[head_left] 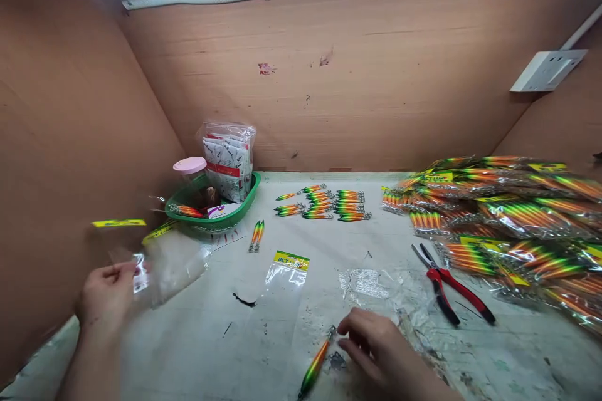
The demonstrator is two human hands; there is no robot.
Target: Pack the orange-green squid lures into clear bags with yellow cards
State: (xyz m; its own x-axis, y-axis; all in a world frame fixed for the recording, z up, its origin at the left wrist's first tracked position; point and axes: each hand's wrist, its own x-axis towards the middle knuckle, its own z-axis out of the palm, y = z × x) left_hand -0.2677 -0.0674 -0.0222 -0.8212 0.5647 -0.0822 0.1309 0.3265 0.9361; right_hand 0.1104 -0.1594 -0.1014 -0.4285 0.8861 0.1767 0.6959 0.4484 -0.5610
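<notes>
At the left, my left hand (107,291) is closed on a clear plastic bag (141,279), blurred by motion; a yellow strip shows above it. Beside that hand lie more clear bags (181,263) with a yellow header. My right hand (376,351) is at the front, thumb and forefinger curled but apart. Just left of its fingertips, a green-and-orange fishing lure (315,366) lies on the table, hook end toward the hand; whether they touch I cannot tell. Farther back, a clear bag with a green-and-yellow header (291,261) lies flat.
Several lures (320,205) lie in rows at the back, with a pair (256,236) nearer. A green basket (239,216) holds a packed bag (229,163) and a pink-lidded jar (190,166). Red-handled pliers (451,282) lie before piled bagged lures (517,213). Wooden walls (329,94) enclose the table.
</notes>
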